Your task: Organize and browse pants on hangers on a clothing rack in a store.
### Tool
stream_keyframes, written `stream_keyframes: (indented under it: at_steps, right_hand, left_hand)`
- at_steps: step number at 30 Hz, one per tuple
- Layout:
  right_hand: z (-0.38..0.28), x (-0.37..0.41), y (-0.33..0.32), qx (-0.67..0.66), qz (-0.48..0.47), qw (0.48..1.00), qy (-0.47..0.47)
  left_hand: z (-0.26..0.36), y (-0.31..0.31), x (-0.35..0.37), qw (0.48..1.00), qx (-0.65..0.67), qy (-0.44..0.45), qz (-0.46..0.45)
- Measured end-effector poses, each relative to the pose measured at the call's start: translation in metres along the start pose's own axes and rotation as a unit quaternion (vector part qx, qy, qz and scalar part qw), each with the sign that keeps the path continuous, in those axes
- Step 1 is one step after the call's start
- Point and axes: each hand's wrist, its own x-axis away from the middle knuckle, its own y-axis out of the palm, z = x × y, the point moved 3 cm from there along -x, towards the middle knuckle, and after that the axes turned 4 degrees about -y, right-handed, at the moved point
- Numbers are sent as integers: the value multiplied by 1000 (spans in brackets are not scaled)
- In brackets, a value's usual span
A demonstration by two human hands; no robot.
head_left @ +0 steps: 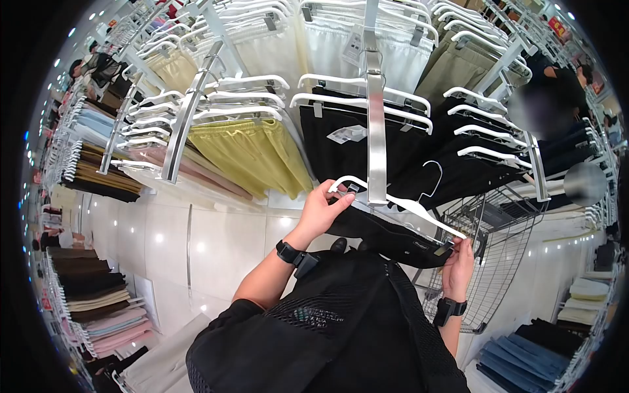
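Observation:
In front of my body a white clip hanger [417, 207] is held at a slant, its metal hook free of any rail. Black pants [377, 229] hang folded along the hanger, waistband near the clips. My left hand [322, 211] is closed on the hanger's left end, thumb at the clip and the cloth. At the lower right end my right hand [458, 267] is closed around the clip area and the edge of the pants; its fingers are partly hidden. A metal display arm [375, 137] passes just behind the hanger.
Racks hold yellow shorts [252, 154], white pants [268, 49] and black pants on white hangers. A wire shopping cart [498, 255] stands at my right. Folded jeans [524, 360] lie at the lower right, and stacked clothes [98, 295] at the left. Other people are farther off.

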Motion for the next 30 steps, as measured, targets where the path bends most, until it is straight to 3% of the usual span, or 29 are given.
stream_keyframes:
  at_steps: [12, 20, 25, 30]
  right_hand:
    - [-15, -69, 40, -38, -130, 991, 7]
    - [-32, -111, 70, -15, -211, 977, -22]
    - [-33, -130, 101, 0, -267, 963, -31]
    - [-23, -156, 108, 1, -252, 966, -63]
  left_hand:
    - [49, -8, 12, 993, 0, 31, 112]
    - [60, -6, 22, 980, 13, 76, 185]
    - [58, -9, 49, 968, 24, 61, 242]
    - [57, -14, 65, 976, 23, 32, 215]
